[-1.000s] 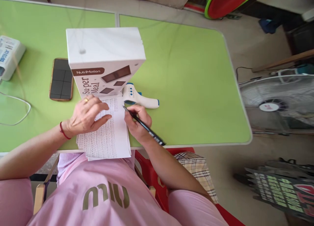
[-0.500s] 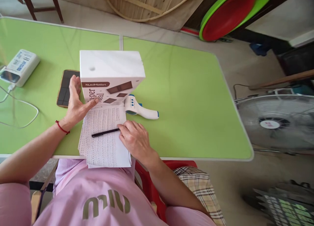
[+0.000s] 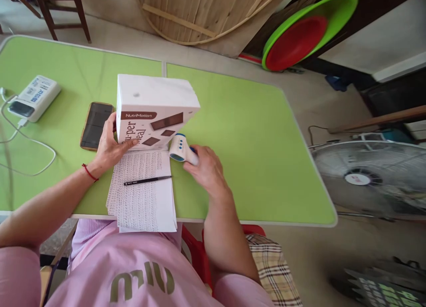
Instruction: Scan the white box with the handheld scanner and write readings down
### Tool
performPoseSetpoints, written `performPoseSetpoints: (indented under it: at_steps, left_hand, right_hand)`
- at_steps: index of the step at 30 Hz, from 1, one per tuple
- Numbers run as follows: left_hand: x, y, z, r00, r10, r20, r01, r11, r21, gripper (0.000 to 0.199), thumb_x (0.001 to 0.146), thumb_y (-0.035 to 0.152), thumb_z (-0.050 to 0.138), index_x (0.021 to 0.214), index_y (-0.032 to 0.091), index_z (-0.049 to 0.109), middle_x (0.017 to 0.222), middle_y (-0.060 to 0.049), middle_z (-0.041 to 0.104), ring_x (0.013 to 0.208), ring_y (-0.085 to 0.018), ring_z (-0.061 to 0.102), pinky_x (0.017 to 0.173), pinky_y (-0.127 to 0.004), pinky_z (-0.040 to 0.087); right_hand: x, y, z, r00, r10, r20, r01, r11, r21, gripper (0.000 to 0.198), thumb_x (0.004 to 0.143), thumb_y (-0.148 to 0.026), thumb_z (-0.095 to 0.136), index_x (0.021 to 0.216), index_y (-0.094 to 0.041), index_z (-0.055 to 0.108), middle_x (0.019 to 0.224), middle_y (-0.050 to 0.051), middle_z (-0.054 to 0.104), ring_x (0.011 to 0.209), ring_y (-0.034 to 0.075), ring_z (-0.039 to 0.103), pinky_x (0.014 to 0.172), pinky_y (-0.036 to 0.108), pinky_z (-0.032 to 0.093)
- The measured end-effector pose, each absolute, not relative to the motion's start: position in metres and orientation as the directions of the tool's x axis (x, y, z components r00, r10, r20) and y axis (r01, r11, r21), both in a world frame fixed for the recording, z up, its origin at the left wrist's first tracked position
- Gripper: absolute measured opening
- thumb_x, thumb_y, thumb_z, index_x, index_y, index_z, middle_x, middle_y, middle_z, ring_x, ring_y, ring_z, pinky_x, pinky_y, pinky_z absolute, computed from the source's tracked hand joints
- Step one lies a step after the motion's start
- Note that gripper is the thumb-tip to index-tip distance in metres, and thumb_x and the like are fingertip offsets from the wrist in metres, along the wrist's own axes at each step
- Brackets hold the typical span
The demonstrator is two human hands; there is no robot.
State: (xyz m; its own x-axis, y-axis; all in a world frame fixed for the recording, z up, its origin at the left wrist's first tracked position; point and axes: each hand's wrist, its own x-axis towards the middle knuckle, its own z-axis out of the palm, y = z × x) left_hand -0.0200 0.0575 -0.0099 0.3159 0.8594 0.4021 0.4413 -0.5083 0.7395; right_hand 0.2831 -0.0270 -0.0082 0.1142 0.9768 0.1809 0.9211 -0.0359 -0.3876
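Observation:
My left hand (image 3: 115, 143) grips the lower left side of a white cardboard box (image 3: 156, 92) printed "NutriMotion", its thumb across the front face. The box stands upright on the green table. To its right, my right hand (image 3: 206, 167) is closed around the handle of a white and blue infrared thermometer (image 3: 180, 148). Sheets of handwritten paper (image 3: 143, 205) lie in front of the box, partly over the table's near edge. A black pen (image 3: 146, 180) rests across the sheets, untouched by either hand.
A phone (image 3: 96, 125) in a brown-edged case lies left of the box. Further left, a white power bank (image 3: 35, 98) has a white cable (image 3: 46, 147) trailing over the green table (image 3: 249, 165). Beyond the table's right edge stands a fan (image 3: 362, 178).
My right hand has left the pen on the paper, moved right and taken the thermometer's handle. My left hand stays on the box. The whole view has shifted slightly.

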Motion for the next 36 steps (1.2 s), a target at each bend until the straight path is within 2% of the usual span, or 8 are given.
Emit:
performPoseSetpoints:
  at_steps: [2,4,6,9,13,19,27,36]
  left_hand:
    - [-0.02,0.052,-0.004,0.19,0.9,0.393,0.391,-0.437,0.81,0.078,0.086,0.066,0.073,0.143,0.024,0.041,0.136,-0.016,0.055,0.126,-0.036,0.058,0.096,-0.052,0.057]
    - [-0.021,0.045,0.001,0.175,0.909,0.378,0.299,-0.414,0.86,0.075,0.085,0.068,0.073,0.138,0.023,0.045,0.13,-0.014,0.059,0.118,-0.033,0.063,0.091,-0.048,0.06]
    - [-0.02,0.038,0.004,0.218,0.914,0.342,0.206,-0.386,0.899,0.074,0.084,0.067,0.075,0.134,0.022,0.046,0.125,-0.013,0.062,0.111,-0.03,0.067,0.085,-0.046,0.062]
    - [-0.018,0.029,0.004,0.295,0.924,0.245,0.159,-0.3,0.941,0.073,0.08,0.061,0.081,0.129,0.02,0.046,0.119,-0.014,0.065,0.103,-0.029,0.07,0.079,-0.044,0.064]
    - [-0.017,0.024,-0.003,0.347,0.919,0.185,0.166,-0.254,0.953,0.073,0.08,0.06,0.081,0.127,0.019,0.043,0.118,-0.015,0.066,0.104,-0.03,0.07,0.079,-0.045,0.064]
    - [-0.021,0.029,-0.011,0.384,0.883,0.271,0.253,-0.383,0.888,0.074,0.085,0.056,0.078,0.138,0.02,0.039,0.129,-0.019,0.061,0.115,-0.033,0.066,0.086,-0.049,0.062]
    - [-0.021,0.031,0.004,0.453,0.876,0.166,0.201,-0.281,0.938,0.078,0.083,0.064,0.076,0.135,0.016,0.043,0.124,-0.019,0.064,0.112,-0.031,0.066,0.086,-0.049,0.061]
    - [-0.023,0.038,0.001,0.53,0.821,0.213,0.141,-0.334,0.932,0.07,0.085,0.054,0.077,0.135,0.017,0.046,0.116,-0.014,0.066,0.107,-0.029,0.068,0.085,-0.045,0.061]
  right_hand:
    - [0.276,-0.04,0.002,0.27,0.918,0.289,0.799,-0.046,-0.6,0.041,0.072,-0.032,0.068,0.111,-0.02,0.064,0.099,0.011,0.07,0.084,0.027,0.063,0.071,0.043,0.054]
    - [0.261,-0.06,0.017,0.391,0.852,0.348,0.596,0.054,-0.801,0.04,0.075,-0.036,0.069,0.112,-0.023,0.061,0.095,0.008,0.068,0.078,0.023,0.063,0.066,0.04,0.055]
    - [0.237,-0.082,0.031,0.348,0.887,0.304,0.347,0.18,-0.921,0.038,0.077,-0.039,0.068,0.112,-0.026,0.06,0.082,0.003,0.063,0.069,0.02,0.059,0.062,0.038,0.054]
    - [0.195,-0.11,0.04,0.185,0.977,0.102,0.001,0.104,-0.995,0.037,0.077,-0.042,0.066,0.11,-0.027,0.06,0.076,0.001,0.058,0.061,0.018,0.054,0.055,0.035,0.052]
    - [0.161,-0.128,0.032,0.056,0.995,-0.087,-0.224,-0.073,-0.972,0.027,0.075,-0.04,0.064,0.098,-0.027,0.06,0.069,-0.002,0.051,0.056,0.014,0.046,0.049,0.03,0.046]
    - [0.159,-0.123,0.022,0.041,0.977,-0.209,-0.247,-0.192,-0.95,0.022,0.074,-0.03,0.07,0.093,-0.026,0.06,0.065,-0.006,0.045,0.052,0.01,0.039,0.045,0.026,0.038]
    - [0.156,-0.114,0.01,0.076,0.955,-0.288,-0.221,-0.265,-0.939,0.028,0.074,-0.034,0.072,0.099,-0.024,0.064,0.069,-0.003,0.056,0.055,0.013,0.046,0.049,0.029,0.044]
    - [0.156,-0.104,0.024,0.056,0.944,-0.324,-0.271,-0.298,-0.916,0.023,0.067,-0.034,0.07,0.086,-0.021,0.066,0.063,-0.002,0.061,0.055,0.013,0.052,0.051,0.029,0.046]
